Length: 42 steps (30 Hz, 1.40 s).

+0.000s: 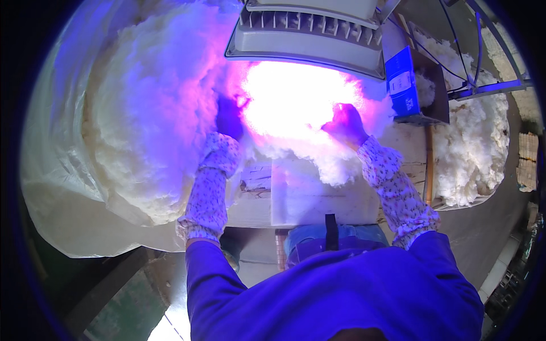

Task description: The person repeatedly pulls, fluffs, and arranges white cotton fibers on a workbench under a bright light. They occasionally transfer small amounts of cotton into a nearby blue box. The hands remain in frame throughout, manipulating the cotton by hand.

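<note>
Loose white cotton (335, 165) lies on the pale work surface in front of me, under a glare that washes out its middle. At the left edge of the glare, my left hand (230, 118) is in dark shadow against the cotton, and its fingers cannot be made out. My right hand (348, 125) is at the right side of the glare, its fingers curled closed on the cotton's edge. Patterned sleeve covers (209, 184) are on both forearms. A large heap of cotton (142, 131) rises beside my left arm.
Close beyond my hands hangs a grey ribbed lamp housing (307, 40). A blue box (402, 85) with cotton inside stands right of it. More cotton (469, 148) is piled at the far right, near a metal frame (489, 88). Clear plastic sheeting (62, 219) wraps the left heap.
</note>
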Motion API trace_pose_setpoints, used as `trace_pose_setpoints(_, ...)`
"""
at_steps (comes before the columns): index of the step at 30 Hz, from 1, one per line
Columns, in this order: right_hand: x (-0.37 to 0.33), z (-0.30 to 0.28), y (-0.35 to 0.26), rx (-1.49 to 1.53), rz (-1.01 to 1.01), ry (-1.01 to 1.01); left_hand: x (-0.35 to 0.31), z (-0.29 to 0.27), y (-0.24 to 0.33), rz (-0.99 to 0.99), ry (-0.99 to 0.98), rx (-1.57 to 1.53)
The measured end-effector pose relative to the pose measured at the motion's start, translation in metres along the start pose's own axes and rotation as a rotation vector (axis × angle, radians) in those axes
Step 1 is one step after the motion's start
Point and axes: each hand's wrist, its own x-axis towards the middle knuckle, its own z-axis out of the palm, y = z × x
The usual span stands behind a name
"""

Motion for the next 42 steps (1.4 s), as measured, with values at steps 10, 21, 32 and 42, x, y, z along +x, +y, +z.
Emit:
trace_pose_setpoints(10,-0.039,-0.035,0.032,-0.119,0.118,-0.04,0.047,0.006,-0.024,-0.05,-0.037,0.012)
trace_pose_setpoints(21,-0.113,-0.041,0.045,-0.008,0.042,0.219,0.062,0.009,-0.031,-0.088,0.059,-0.024)
trace_pose_setpoints(32,-0.148,0.025,0.034,0.018,-0.223,0.056,-0.112,0.041,0.131,-0.116,0.048,-0.875)
trace_pose_setpoints(42,-0.151,-0.037,0.016,0.058,0.01,0.491,-0.181,0.047,0.178,-0.308,-0.076,-1.173)
